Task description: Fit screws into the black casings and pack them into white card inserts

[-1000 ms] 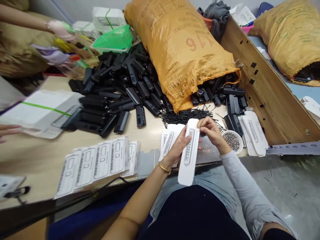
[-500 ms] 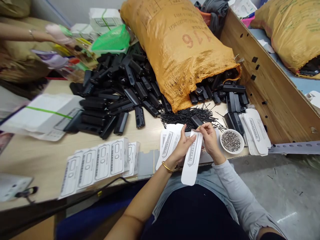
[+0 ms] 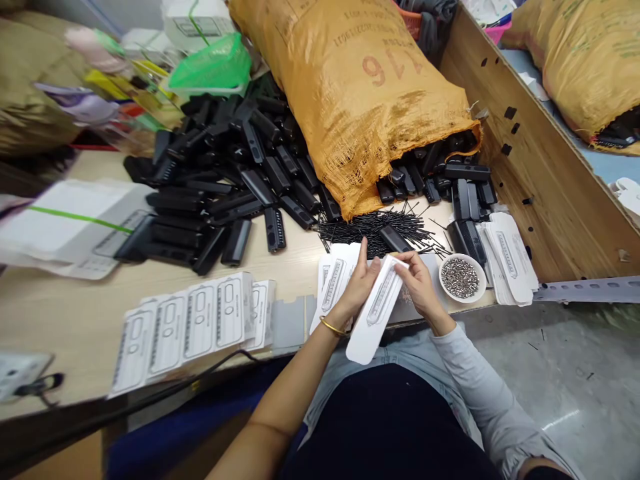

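Long white carton (image 3: 377, 311), grey-printed, tight in right hand (image 3: 421, 285), left hand (image 3: 355, 292) grip unclear

From where I watch, a pale wood-toned table (image 3: 75, 313) spans the view. Black plastic units (image 3: 257, 187) are heaped across its middle, beside an orange woven sack (image 3: 360, 87) at the back. Thin black sticks (image 3: 360, 230) lie scattered in front. On my right stand a white bowl (image 3: 464, 300) of small metal pieces and a stack of printed cartons (image 3: 510, 253); on my left, a green-strapped white bundle (image 3: 70, 220), overlapping printed boxes (image 3: 170, 330) and a grey sheet (image 3: 289, 323).
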{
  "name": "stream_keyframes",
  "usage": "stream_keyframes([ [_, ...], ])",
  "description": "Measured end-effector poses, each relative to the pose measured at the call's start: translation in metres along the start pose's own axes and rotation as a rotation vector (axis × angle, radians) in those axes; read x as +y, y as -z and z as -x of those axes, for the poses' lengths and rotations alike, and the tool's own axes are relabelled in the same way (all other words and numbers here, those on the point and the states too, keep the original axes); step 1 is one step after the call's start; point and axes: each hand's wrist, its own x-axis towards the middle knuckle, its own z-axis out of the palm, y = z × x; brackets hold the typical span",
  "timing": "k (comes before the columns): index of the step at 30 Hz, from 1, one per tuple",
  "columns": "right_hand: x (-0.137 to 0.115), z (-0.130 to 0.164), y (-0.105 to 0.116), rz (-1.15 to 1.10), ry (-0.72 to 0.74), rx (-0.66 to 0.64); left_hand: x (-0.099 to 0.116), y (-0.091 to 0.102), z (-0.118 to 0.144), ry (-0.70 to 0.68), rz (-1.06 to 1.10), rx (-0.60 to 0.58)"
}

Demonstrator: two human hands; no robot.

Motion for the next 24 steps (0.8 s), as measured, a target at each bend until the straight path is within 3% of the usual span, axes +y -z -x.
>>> stream_keyframes([
  [2, 0.002, -0.003, 0.003, -0.059, 0.013, 0.186, -0.003, 0.002, 0.004, -0.144, -0.095, -0.085],
  [4, 0.003, -0.007, 0.002, -0.095, 0.016, 0.328, -0.008, 0.002, 0.01, -0.431, -0.323, -0.2],
  [5, 0.004, -0.009, 0.0, -0.07, 0.013, 0.329, -0.009, 0.002, 0.012, -0.595, -0.451, -0.211],
  [7, 0.008, -0.011, -0.004, 0.154, 0.061, 0.25, -0.009, 0.001, 0.016, -0.822, -0.616, -0.101],
  [8, 0.01, -0.013, -0.006, 0.345, 0.119, 0.211, -0.006, 0.001, 0.017, -0.842, -0.631, 0.007],
  [9, 0.013, -0.015, -0.006, 0.558, 0.185, 0.182, -0.002, 0.003, 0.017, -0.793, -0.627, 0.135],
  [11, 0.018, -0.021, 0.0, 0.922, 0.284, 0.137, 0.01, 0.008, 0.017, -0.549, -0.672, 0.364],
  [13, 0.018, -0.03, 0.013, 1.027, 0.288, 0.112, 0.022, 0.016, 0.017, -0.321, -0.802, 0.458],
  [17, -0.013, -0.036, 0.049, 0.665, 0.214, 0.144, 0.034, 0.027, 0.017, -0.15, -1.103, 0.387],
  [19, -0.039, -0.031, 0.058, 0.545, 0.171, 0.06, 0.034, 0.026, 0.016, -0.135, -1.249, 0.335],
  [22, -0.069, -0.024, 0.05, 0.774, 0.119, -0.265, 0.029, 0.016, 0.011, -0.232, -1.364, 0.129],
  [24, -0.073, -0.028, 0.039, 0.817, 0.167, -0.311, 0.025, 0.01, 0.007, -0.281, -1.241, 0.018],
])
